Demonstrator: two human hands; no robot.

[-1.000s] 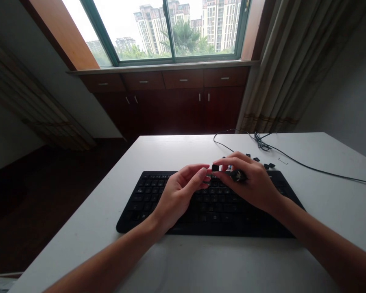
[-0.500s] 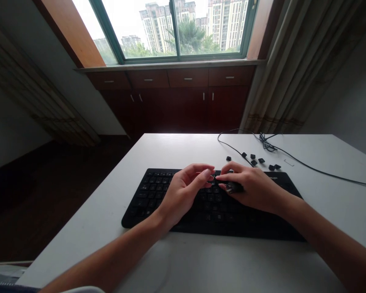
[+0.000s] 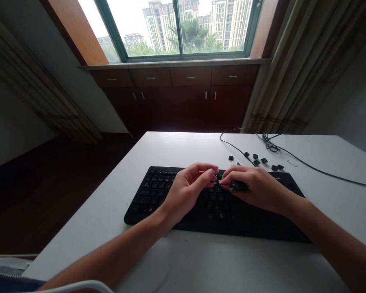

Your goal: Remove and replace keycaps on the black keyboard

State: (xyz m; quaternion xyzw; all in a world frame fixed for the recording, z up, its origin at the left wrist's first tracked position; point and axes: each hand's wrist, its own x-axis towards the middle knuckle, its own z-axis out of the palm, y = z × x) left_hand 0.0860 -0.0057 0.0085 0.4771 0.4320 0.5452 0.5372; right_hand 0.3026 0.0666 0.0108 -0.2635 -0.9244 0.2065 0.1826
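A black keyboard (image 3: 167,215) lies on the white table, under both hands. My left hand (image 3: 190,183) hovers over its upper middle, thumb and fingertips brought together; anything pinched there is too small to make out. Just to its right, my right hand (image 3: 253,185) is closed around a small dark brush-like tool (image 3: 239,186), mostly hidden by the fingers. A pale speck shows at its fingertips above the keys. Behind the right hand, a small blue piece (image 3: 238,163) peeks out. Several loose black keycaps (image 3: 256,162) lie beyond the keyboard.
A thin black cable (image 3: 232,144) runs from the keyboard to a tied bundle (image 3: 270,143) and off to the right. A thin bent wire (image 3: 292,163) lies near the keycaps. The white table (image 3: 177,146) ends before a dark red cabinet (image 3: 177,108) below the window.
The right hand's fingers have drawn closer together, and its tips sit slightly lower. A blue piece now shows behind it. The left hand keeps its pose; the whole view has shifted slightly.
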